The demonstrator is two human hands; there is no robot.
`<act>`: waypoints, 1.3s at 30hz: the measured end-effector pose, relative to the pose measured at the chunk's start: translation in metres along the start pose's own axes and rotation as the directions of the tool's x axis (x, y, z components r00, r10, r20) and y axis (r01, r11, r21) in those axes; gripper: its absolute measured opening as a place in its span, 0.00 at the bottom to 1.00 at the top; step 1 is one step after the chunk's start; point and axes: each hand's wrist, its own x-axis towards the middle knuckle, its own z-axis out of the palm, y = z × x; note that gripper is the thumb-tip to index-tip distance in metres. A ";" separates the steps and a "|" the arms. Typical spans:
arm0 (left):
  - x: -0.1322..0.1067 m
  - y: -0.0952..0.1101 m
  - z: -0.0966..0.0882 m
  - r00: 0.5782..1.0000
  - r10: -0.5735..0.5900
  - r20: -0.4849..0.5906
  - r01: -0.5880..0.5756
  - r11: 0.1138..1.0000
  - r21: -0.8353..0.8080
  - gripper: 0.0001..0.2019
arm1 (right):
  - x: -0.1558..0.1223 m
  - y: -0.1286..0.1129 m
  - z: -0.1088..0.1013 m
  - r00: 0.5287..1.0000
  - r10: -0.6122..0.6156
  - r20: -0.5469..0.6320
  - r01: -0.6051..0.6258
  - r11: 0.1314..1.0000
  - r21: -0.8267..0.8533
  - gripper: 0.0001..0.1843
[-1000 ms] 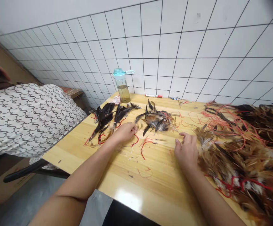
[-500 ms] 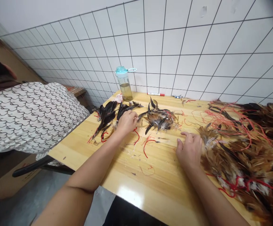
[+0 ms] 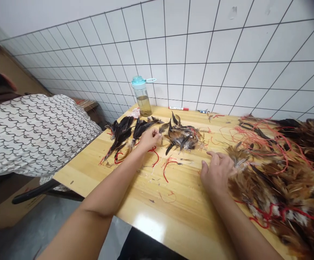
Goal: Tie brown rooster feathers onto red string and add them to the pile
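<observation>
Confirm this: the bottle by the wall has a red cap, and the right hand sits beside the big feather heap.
Wrong on the cap: the head view shows the bottle with a blue cap, not red. The right hand does sit beside the big feather heap.

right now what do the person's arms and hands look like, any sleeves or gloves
Both forearms are bare, with no sleeves in view. The left hand and right hand wear no gloves, and no ring or watch shows.
</observation>
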 end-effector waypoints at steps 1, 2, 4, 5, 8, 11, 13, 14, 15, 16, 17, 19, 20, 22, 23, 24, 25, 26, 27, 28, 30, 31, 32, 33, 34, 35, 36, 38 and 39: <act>-0.006 0.004 -0.002 1.000 -0.005 0.003 0.005 0.995 -0.098 0.08 | 0.000 0.000 0.000 1.000 -0.010 -0.008 0.010 1.000 0.002 0.17; -0.012 0.008 -0.003 1.000 -0.021 0.012 0.023 0.961 -0.276 0.08 | -0.001 -0.001 -0.001 1.000 -0.022 -0.017 0.022 1.000 0.002 0.17; -0.026 0.019 -0.004 0.995 -0.031 0.097 0.082 0.804 -0.588 0.10 | -0.001 -0.002 -0.003 0.998 -0.052 -0.034 0.052 0.999 -0.006 0.16; -0.032 0.026 -0.003 0.990 -0.021 0.137 0.109 0.727 -0.678 0.11 | -0.002 -0.003 -0.004 0.997 -0.070 -0.042 0.069 0.998 -0.011 0.16; -0.047 0.046 0.001 0.970 0.048 0.238 0.164 0.593 -0.788 0.15 | -0.005 -0.007 -0.009 0.992 -0.116 -0.049 0.115 0.993 -0.021 0.14; -0.057 0.060 0.006 0.958 0.102 0.266 0.166 0.561 -0.811 0.16 | -0.010 -0.013 -0.014 0.989 -0.146 0.004 0.146 0.989 0.010 0.13; -0.062 0.064 0.009 0.952 0.127 0.277 0.166 0.547 -0.821 0.17 | -0.013 -0.017 -0.015 0.982 -0.180 0.063 0.174 0.981 0.084 0.12; -0.065 0.066 0.011 0.946 0.140 0.291 0.175 0.535 -0.827 0.17 | -0.014 -0.018 -0.016 0.974 -0.206 0.098 0.191 0.971 0.143 0.12; -0.067 0.067 0.014 0.937 0.158 0.313 0.188 0.526 -0.829 0.18 | -0.015 -0.019 -0.016 0.963 -0.234 0.135 0.202 0.955 0.216 0.12; -0.070 0.068 0.017 0.924 0.183 0.335 0.197 0.524 -0.829 0.18 | -0.016 -0.020 -0.015 0.950 -0.259 0.172 0.202 0.934 0.294 0.13; -0.072 0.069 0.020 0.910 0.211 0.357 0.198 0.534 -0.822 0.18 | -0.017 -0.021 -0.015 0.938 -0.280 0.205 0.192 0.911 0.366 0.13; -0.078 0.071 0.026 0.886 0.267 0.378 0.158 0.594 -0.789 0.16 | -0.018 -0.021 -0.013 0.922 -0.294 0.252 0.154 0.876 0.457 0.13; -0.080 0.072 0.029 0.880 0.289 0.377 0.120 0.631 -0.767 0.14 | -0.019 -0.020 -0.012 0.918 -0.295 0.266 0.141 0.868 0.477 0.13; -0.083 0.074 0.032 0.875 0.319 0.363 0.047 0.691 -0.722 0.13 | -0.019 -0.018 -0.008 0.912 -0.300 0.280 0.133 0.862 0.490 0.13; -0.083 0.074 0.033 0.872 0.332 0.359 0.019 0.710 -0.704 0.12 | -0.019 -0.017 -0.006 0.912 -0.302 0.278 0.130 0.855 0.502 0.14; -0.082 0.073 0.032 0.869 0.346 0.354 -0.004 0.720 -0.694 0.12 | -0.018 -0.016 -0.004 0.915 -0.301 0.267 0.126 0.844 0.522 0.14; -0.080 0.071 0.031 0.869 0.356 0.343 -0.026 0.725 -0.688 0.10 | -0.017 -0.014 -0.003 0.924 -0.292 0.247 0.116 0.830 0.546 0.15; -0.076 0.068 0.028 0.879 0.356 0.317 -0.055 0.737 -0.674 0.08 | -0.016 -0.013 -0.001 0.936 -0.273 0.223 0.102 0.815 0.570 0.15; -0.070 0.062 0.025 0.900 0.342 0.270 -0.095 0.759 -0.644 0.07 | -0.015 -0.011 0.001 0.948 -0.244 0.202 0.081 0.803 0.590 0.14; -0.064 0.055 0.022 0.928 0.312 0.202 -0.137 0.792 -0.594 0.06 | -0.014 -0.010 0.002 0.959 -0.210 0.188 0.056 0.795 0.604 0.14; -0.049 0.037 0.015 0.972 0.235 0.022 -0.207 0.893 -0.400 0.06 | -0.012 -0.008 0.003 0.972 -0.141 0.190 -0.003 0.796 0.606 0.13; -0.041 0.027 0.012 0.979 0.203 -0.032 -0.203 0.931 -0.304 0.05 | -0.011 -0.008 0.002 0.973 -0.115 0.198 -0.028 0.798 0.602 0.13; -0.034 0.018 0.009 0.983 0.171 -0.067 -0.182 0.954 -0.240 0.05 | -0.011 -0.007 0.002 0.973 -0.099 0.208 -0.047 0.799 0.599 0.13; -0.028 0.009 0.007 0.985 0.150 -0.082 -0.163 0.968 -0.188 0.05 | -0.010 -0.007 0.002 0.973 -0.090 0.214 -0.057 0.800 0.597 0.13; -0.024 0.002 0.005 0.986 0.147 -0.078 -0.156 0.979 -0.132 0.05 | -0.010 -0.008 0.002 0.972 -0.088 0.219 -0.062 0.800 0.597 0.13; -0.021 -0.002 0.004 0.986 0.158 -0.057 -0.162 0.984 -0.078 0.05 | -0.010 -0.008 0.001 0.971 -0.090 0.221 -0.062 0.800 0.597 0.13; -0.020 -0.005 0.003 0.984 0.178 -0.022 -0.178 0.984 -0.028 0.05 | -0.010 -0.008 0.001 0.971 -0.091 0.223 -0.062 0.801 0.596 0.14; -0.021 -0.006 0.003 0.974 0.218 0.062 -0.221 0.974 0.047 0.05 | -0.010 -0.007 0.002 0.970 -0.087 0.228 -0.067 0.805 0.589 0.14; -0.023 -0.005 0.003 0.968 0.230 0.097 -0.236 0.969 0.067 0.05 | -0.010 -0.007 0.002 0.969 -0.081 0.235 -0.074 0.807 0.586 0.14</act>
